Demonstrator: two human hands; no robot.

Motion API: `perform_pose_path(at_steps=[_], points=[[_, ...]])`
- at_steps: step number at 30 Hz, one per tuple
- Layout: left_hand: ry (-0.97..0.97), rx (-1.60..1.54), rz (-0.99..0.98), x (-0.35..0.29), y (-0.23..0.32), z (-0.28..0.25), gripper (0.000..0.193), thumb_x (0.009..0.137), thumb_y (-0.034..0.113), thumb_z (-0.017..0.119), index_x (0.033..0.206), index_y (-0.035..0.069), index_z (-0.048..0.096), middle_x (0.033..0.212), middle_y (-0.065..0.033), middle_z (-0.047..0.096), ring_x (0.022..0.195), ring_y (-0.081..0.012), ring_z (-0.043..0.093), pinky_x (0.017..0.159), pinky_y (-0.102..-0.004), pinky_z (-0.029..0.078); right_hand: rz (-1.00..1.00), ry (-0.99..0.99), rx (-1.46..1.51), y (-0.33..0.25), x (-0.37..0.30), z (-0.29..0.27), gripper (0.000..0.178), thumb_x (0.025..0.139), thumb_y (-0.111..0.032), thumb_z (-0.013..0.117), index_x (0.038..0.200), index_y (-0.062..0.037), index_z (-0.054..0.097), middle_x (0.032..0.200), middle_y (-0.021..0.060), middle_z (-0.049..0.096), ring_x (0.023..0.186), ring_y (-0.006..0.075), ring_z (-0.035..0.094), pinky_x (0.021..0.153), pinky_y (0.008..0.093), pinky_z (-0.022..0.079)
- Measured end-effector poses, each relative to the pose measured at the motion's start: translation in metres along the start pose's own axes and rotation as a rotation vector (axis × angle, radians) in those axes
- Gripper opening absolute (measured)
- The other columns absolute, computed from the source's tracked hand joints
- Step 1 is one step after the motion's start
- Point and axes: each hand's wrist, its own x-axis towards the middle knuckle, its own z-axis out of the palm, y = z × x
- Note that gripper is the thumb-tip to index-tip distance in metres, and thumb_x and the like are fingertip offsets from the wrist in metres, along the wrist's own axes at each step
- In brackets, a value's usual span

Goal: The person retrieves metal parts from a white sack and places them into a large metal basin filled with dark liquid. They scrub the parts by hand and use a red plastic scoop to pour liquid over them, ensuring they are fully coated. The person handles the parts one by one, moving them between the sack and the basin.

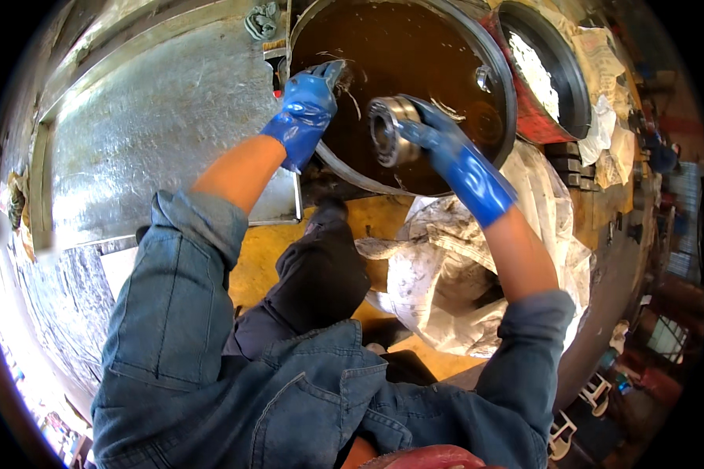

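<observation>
My right hand (444, 141), in a blue rubber glove, grips a metal roller bearing (388, 133) by its side. The bearing is tilted on edge, its bore facing left, above the brown liquid in a large round drum (511, 94). Over the drum's left rim is my left hand (311, 92), also gloved in blue. Its fingers are drawn together near thin pale strands at the liquid's surface; what they hold, if anything, I cannot make out. A paintbrush (275, 56) lies beside the drum, just left of that hand.
A metal-topped table (156, 125) stands on the left, with a grey-green rag (262, 21) at its far edge. A red bucket (530, 105) adjoins the drum at right. Below it are dark metal blocks (572, 168) and a stained white sack (446, 273) near my right forearm.
</observation>
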Motion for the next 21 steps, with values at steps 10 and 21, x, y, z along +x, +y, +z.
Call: perform_pose_path(at_steps=[10,21], points=[[0.115,-0.035,0.093,0.002,0.001,-0.003,0.043,0.09,0.01,0.062,0.132,0.009,0.065,0.127,-0.0175,0.069,0.113,-0.0358,0.069,0.099,-0.0432,0.054,0.146,-0.035,-0.36,0.03,0.116,0.041,0.056,0.099,-0.042,0.062,0.139,-0.0018,0.061,0.125,0.0176,0.071,0.114,0.0275,0.064,0.101,0.038,0.048],[0.182,-0.181,0.136,0.006,0.004,-0.007,0.055,0.081,-0.009,0.052,0.132,0.004,0.065,0.127,-0.0234,0.068,0.119,-0.0389,0.066,0.105,-0.0437,0.053,-0.031,-0.1,-0.231,0.048,0.143,0.034,0.043,0.101,-0.036,0.06,0.132,-0.0073,0.067,0.122,0.014,0.072,0.108,0.0238,0.065,0.097,0.0348,0.048]])
